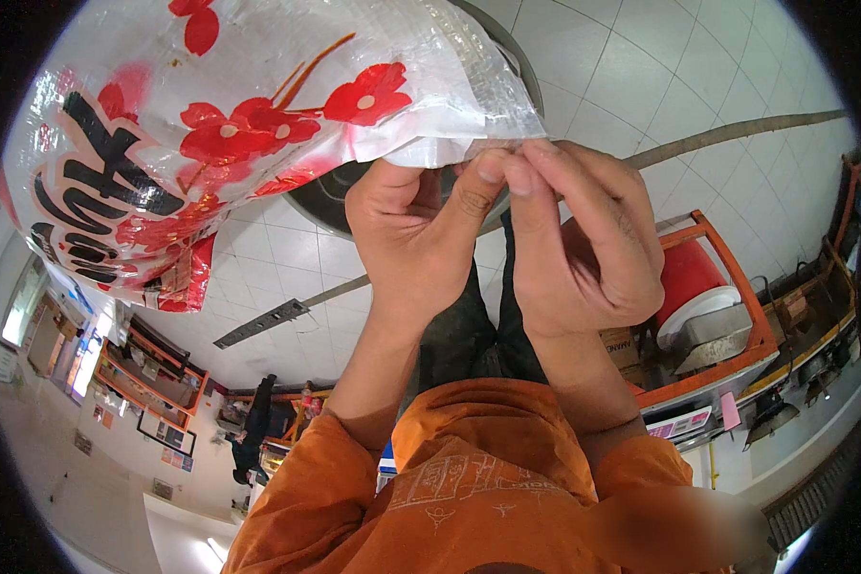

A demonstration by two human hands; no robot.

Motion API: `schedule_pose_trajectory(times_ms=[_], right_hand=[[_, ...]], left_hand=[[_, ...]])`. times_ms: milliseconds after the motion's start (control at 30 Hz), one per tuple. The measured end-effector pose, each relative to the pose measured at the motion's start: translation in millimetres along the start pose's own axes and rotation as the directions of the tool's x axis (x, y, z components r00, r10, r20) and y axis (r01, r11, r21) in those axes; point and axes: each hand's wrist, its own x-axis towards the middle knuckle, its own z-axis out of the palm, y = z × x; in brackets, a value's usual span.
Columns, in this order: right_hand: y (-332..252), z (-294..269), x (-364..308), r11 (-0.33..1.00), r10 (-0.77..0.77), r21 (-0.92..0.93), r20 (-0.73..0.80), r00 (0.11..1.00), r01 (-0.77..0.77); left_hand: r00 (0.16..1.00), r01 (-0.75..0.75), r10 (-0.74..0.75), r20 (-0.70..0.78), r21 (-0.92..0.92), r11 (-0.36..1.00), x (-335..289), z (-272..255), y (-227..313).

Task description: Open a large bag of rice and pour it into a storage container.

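Sack (287, 81) above tub (323, 199), pinched by both hands (411, 239) (584, 244).

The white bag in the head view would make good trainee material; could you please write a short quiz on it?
1. What colour are the printed flowers on the white bag?
a) blue b) red c) yellow
2. True or false: the left hand and right hand are far apart.
3. What partly hides the round dark container from this view?

Key:
1. b
2. False; they are close together at the bag's edge.
3. The bag and the hands.
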Motion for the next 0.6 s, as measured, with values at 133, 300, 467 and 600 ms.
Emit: schedule_pose_trajectory(times_ms=[133,300,467,600], right_hand=[[0.4,3.0,-2.3,0.999,0.028,-0.019,-0.036,0.999,-0.029],[-3.7,4.4,4.2,0.994,0.111,0.004,0.016,0.994,-0.111],[-6.1,-6.6,8.6,0.978,0.205,0.010,0.096,0.974,-0.207],[8.2,-0.6,10.2,0.996,0.008,0.091,-0.021,1.000,-0.006]], left_hand=[[0.999,-0.032,0.031,0.011,0.038,0.999,2.1,-0.2,-3.4],[0.997,-0.080,0.081,0.000,0.071,0.994,5.8,-2.6,-8.0],[0.995,-0.092,0.088,0.041,0.104,0.990,8.0,-5.5,-9.1],[0.994,-0.111,0.110,0.021,0.071,0.991,6.7,-1.1,-11.2]])
